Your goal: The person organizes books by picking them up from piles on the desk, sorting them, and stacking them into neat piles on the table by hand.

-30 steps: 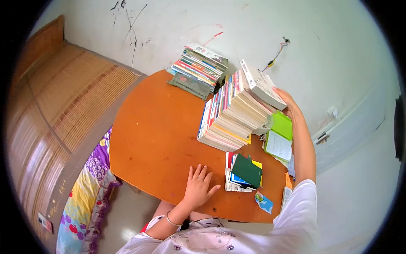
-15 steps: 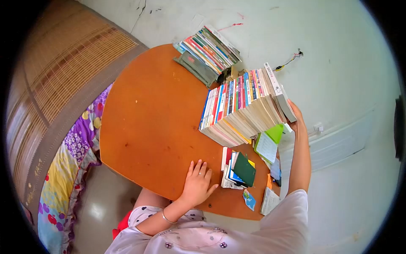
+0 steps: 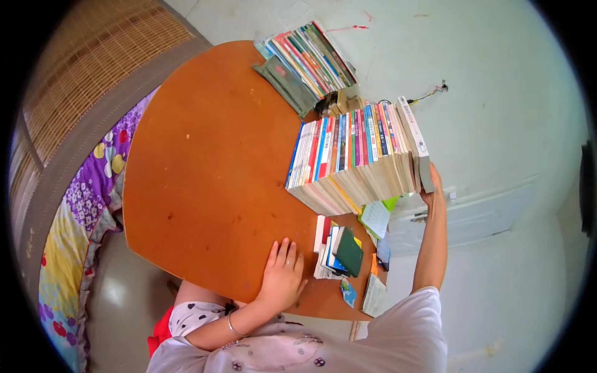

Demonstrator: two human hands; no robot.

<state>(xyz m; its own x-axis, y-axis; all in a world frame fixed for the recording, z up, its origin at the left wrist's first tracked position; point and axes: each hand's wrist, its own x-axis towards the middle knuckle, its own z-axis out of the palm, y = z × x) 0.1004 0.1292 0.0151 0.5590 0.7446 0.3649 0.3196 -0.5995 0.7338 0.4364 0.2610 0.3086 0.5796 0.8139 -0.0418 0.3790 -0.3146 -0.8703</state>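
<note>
A long row of books stands on the brown table, spines facing up and away from me. At its right end, a thick white book with a grey cover sticks out a little above the others. My right hand is closed around the near end of this book, with most fingers hidden behind it. My left hand lies flat on the table near its front edge, fingers stretched out and holding nothing. Right of it is a small pile of books with a dark green notebook on top.
Another row of books stands at the back against a grey-green holder. A green-edged paper pad, a blue packet and a small white booklet lie at the right. A bed with patterned bedding is on the left.
The whole view has shifted and turned slightly. My right hand and the white book sit slightly lower in view, the hand still on its near end. My left hand stays flat on the table.
</note>
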